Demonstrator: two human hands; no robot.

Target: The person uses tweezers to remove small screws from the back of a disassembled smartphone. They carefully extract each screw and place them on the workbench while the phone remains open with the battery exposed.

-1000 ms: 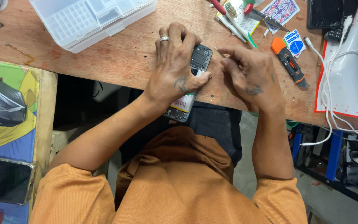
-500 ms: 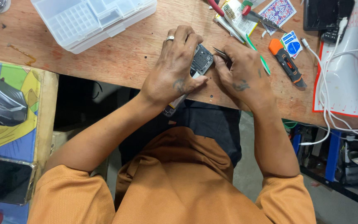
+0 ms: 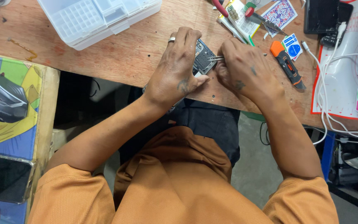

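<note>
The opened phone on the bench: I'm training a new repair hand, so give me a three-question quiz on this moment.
1. True or false: the left hand wears a ring.
2. What does the right hand hold against the opened phone? A) tweezers B) scissors C) a brush
3. Which thing lies just right of the right hand on the wooden bench?

Key: 1 true. 2 A, the tweezers. 3 the orange-and-black screwdriver.
</note>
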